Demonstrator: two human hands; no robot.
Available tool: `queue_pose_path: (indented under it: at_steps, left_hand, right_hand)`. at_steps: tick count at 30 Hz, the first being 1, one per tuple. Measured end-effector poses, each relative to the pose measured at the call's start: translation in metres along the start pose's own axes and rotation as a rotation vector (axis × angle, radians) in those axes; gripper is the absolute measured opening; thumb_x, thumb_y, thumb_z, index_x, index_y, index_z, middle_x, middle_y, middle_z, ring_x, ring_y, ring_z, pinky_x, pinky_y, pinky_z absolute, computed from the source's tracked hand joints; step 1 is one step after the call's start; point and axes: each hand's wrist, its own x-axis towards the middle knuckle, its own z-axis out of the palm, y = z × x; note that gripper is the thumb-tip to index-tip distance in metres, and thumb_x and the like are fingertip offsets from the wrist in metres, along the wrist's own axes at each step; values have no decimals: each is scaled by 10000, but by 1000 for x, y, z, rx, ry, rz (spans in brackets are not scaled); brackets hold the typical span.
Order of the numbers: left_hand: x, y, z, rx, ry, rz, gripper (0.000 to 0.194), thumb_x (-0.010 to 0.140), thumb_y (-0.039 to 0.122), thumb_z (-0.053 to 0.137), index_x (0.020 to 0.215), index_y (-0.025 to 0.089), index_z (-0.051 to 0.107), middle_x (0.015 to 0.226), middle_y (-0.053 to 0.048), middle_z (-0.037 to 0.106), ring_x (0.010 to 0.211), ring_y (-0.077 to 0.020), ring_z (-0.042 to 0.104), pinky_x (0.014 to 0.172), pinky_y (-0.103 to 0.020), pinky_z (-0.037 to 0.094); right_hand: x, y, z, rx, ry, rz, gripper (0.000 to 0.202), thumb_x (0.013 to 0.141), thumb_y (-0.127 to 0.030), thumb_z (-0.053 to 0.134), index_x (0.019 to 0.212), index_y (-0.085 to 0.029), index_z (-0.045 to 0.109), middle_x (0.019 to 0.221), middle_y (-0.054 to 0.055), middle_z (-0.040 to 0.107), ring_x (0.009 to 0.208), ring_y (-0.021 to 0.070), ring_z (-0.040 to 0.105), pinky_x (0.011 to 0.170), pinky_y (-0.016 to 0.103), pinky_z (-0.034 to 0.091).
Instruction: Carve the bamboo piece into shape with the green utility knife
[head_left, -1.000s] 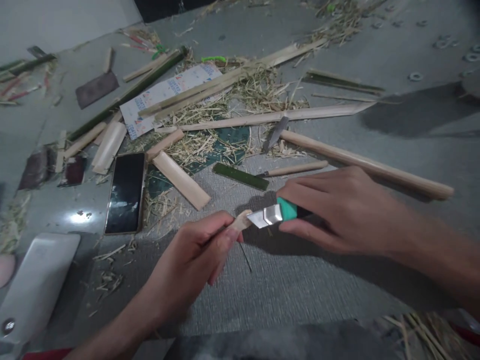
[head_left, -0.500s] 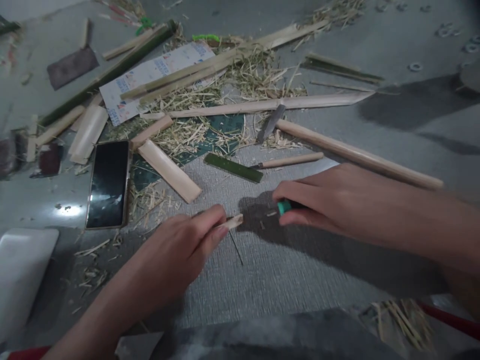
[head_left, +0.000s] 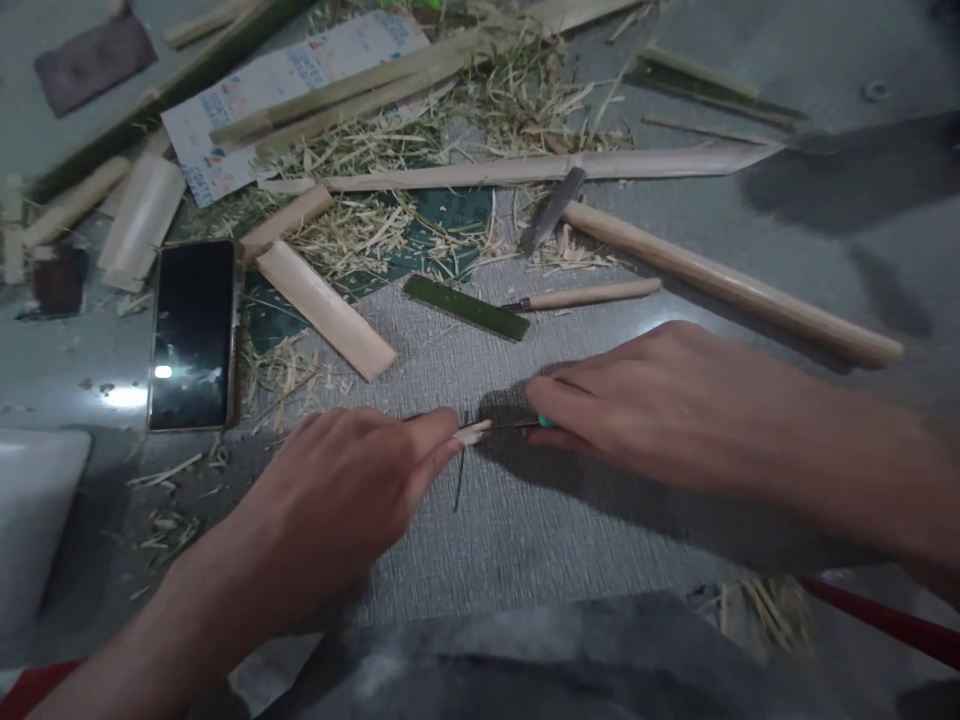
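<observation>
My left hand point(head_left: 367, 470) pinches a small pale piece of bamboo point(head_left: 474, 432), whose end sticks out past the thumb and forefinger. My right hand point(head_left: 600, 410) is closed round a tool with a green handle end point(head_left: 547, 421); its thin dark blade or shaft points left at the pale piece. A thin dark strand point(head_left: 460, 480) hangs or lies just below the pale piece. Both hands are over the grey textured mat point(head_left: 480, 560). Beyond them lie a green bamboo strip point(head_left: 466, 307) and a slim wooden-handled tool point(head_left: 592, 295).
A hammer point(head_left: 735, 275) lies at the right, beyond my right hand. At the left are a phone point(head_left: 193, 335) and a pale bamboo slat point(head_left: 328, 310). Shavings point(head_left: 360, 235), a long bamboo strip point(head_left: 480, 175) and a printed sheet point(head_left: 195, 140) lie farther back.
My right hand has come left and turned, bringing its tool close to the pale piece, and less of the green end shows. The view has shifted, so the far objects sit higher.
</observation>
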Motion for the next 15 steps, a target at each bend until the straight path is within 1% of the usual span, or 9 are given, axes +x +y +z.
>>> queue_pose_path:
  at_steps: [5, 9, 11, 15]
  left_hand:
    - [2, -3, -3, 29, 57, 53, 359, 1109, 411, 449, 860, 263, 662, 589, -8, 606, 530, -198, 520, 584, -344, 201]
    - [4, -3, -7, 13, 81, 91, 319, 1087, 367, 512, 837, 253, 674, 594, -3, 601, 537, -183, 506, 583, -338, 216]
    - [4, -4, -7, 4, 88, 96, 292, 1074, 347, 537, 839, 252, 679, 603, -2, 605, 536, -176, 495, 578, -336, 209]
    - [4, -7, -7, 4, 97, 99, 298, 1077, 384, 526, 863, 262, 693, 584, -1, 562, 520, -171, 441, 575, -331, 195]
  right_hand:
    - [5, 1, -1, -15, -16, -14, 349, 1126, -401, 389, 918, -233, 613, 634, -15, 613, 461, 154, 420, 567, 379, 107]
    - [12, 2, -3, -32, -30, -21, 209, 1071, -295, 487, 917, -230, 613, 621, -24, 604, 452, 152, 406, 569, 381, 99]
    - [14, 2, -4, -24, -29, -25, 174, 1050, -262, 508, 910, -230, 606, 622, -26, 602, 456, 150, 399, 579, 379, 97]
    - [14, 2, -4, 51, 7, -3, 199, 1057, -278, 500, 889, -230, 598, 608, -33, 574, 456, 132, 328, 607, 383, 87]
